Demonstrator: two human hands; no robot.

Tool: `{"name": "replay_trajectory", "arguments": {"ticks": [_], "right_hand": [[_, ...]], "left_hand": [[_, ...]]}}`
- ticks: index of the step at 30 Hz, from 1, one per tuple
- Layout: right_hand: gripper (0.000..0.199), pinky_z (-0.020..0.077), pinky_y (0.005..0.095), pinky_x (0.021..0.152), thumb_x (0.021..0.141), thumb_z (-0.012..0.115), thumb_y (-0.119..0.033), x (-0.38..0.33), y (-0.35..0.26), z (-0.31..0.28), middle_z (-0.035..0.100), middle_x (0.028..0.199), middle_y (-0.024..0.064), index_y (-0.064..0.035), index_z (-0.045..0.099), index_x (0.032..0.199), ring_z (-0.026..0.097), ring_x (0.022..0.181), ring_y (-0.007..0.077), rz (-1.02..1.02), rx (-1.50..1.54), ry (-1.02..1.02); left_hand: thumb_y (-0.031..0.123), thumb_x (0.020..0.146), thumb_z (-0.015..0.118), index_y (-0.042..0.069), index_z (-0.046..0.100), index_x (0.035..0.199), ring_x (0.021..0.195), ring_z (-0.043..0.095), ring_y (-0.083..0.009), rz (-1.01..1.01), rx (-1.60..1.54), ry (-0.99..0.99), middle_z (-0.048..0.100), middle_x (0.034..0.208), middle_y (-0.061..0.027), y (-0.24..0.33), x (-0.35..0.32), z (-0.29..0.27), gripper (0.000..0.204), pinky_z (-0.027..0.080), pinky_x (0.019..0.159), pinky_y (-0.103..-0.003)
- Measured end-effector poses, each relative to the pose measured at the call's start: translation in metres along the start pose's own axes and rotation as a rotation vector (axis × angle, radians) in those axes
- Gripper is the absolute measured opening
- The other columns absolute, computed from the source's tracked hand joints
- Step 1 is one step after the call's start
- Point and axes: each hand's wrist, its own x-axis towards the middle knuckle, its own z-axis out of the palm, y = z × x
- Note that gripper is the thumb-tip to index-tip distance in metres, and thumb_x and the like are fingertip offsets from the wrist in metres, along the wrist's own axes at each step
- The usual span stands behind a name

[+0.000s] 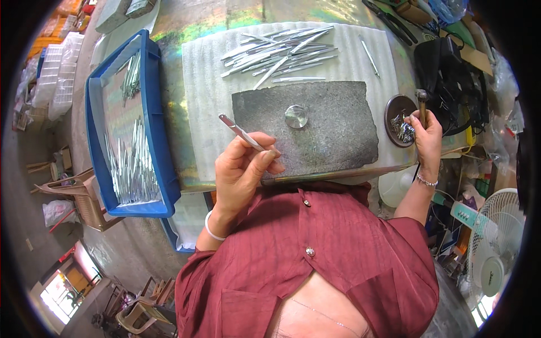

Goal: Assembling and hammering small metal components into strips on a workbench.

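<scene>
Head view: L hand (242, 166) pinched a slim silvery strip (239, 130) btwn thumb & fingers, by L edge of a rough grey slab (332, 132), maybe for a clear look. R hand (428, 134) curled round a small hammer (422, 106), fingertips over a round dish (399, 103) of shiny bits (402, 132), prob. set close for reach. Smooth metal disc (296, 116) sat on slab; strip pile (282, 52) lay on white foam (200, 84).

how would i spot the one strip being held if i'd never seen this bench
Find the dark grey slab lying on the white foam sheet. At its near left corner, the person's left hand pinches a slim silver strip that points up and left. Unlike the strips heaped beyond the slab, it is gripped.
</scene>
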Motion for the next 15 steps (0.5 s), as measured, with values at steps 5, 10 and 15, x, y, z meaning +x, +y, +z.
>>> {"name": "replay_trajectory", "arguments": {"ticks": [5,10,15], "right_hand": [[0.012,0.0427,0.0202,0.066,0.087,0.060,-0.010,-0.001,0.006,0.000,0.060,0.083,0.0015,-0.0001,0.057,0.093,0.054,0.073,0.0060,0.051,0.031,0.060],[0.012,0.0279,0.0139,0.038,0.089,0.060,-0.013,-0.014,-0.022,0.008,0.054,0.078,0.0012,-0.0040,0.053,0.093,0.036,0.046,-0.0006,0.153,0.568,-0.140],[0.010,0.0248,0.0153,0.036,0.089,0.057,-0.011,-0.036,-0.052,0.039,0.057,0.082,0.0082,-0.0030,0.053,0.093,0.033,0.042,0.0003,0.168,0.886,-0.369]], "left_hand": [[0.002,0.089,0.056,-0.003,0.053,0.108,0.072,0.064,-0.0164,-0.054,-0.100,0.010,0.062,0.088,-0.0109,-0.001,-0.002,-0.004,0.020,0.053,0.066,-0.026],[0.003,0.090,0.055,-0.004,0.052,0.107,0.073,0.066,-0.0200,-0.048,-0.182,-0.014,0.062,0.091,-0.0129,-0.001,-0.004,-0.005,0.019,0.056,0.067,-0.029],[0.003,0.091,0.053,-0.005,0.053,0.105,0.082,0.067,-0.0242,-0.156,-0.432,-0.128,0.062,0.095,-0.0145,-0.002,0.006,0.009,0.016,0.057,0.071,-0.030]]}}
